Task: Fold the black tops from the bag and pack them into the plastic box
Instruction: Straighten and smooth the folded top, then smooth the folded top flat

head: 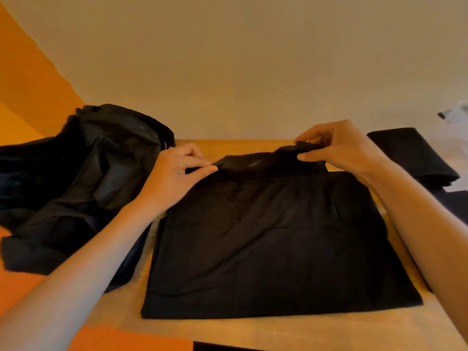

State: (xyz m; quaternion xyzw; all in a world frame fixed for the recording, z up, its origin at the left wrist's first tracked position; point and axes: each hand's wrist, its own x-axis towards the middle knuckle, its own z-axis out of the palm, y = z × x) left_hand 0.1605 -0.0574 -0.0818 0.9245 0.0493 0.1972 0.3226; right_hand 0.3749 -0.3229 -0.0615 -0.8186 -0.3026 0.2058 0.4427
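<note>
A black top point(273, 239) lies spread flat on the wooden table point(253, 333), its sides folded in so it forms a rectangle. My left hand point(174, 176) pinches the top's far left corner near the collar. My right hand point(339, 148) pinches the far right corner and lifts that edge a little off the table. A dark bag point(83, 173) with more black fabric spilling from it sits on the left. The plastic box is not clearly in view.
A folded black top point(410, 155) lies at the table's right side. A pale wall stands right behind the table's far edge. An orange surface point(27, 79) shows on the left. A small white object point(455, 112) sits at the far right.
</note>
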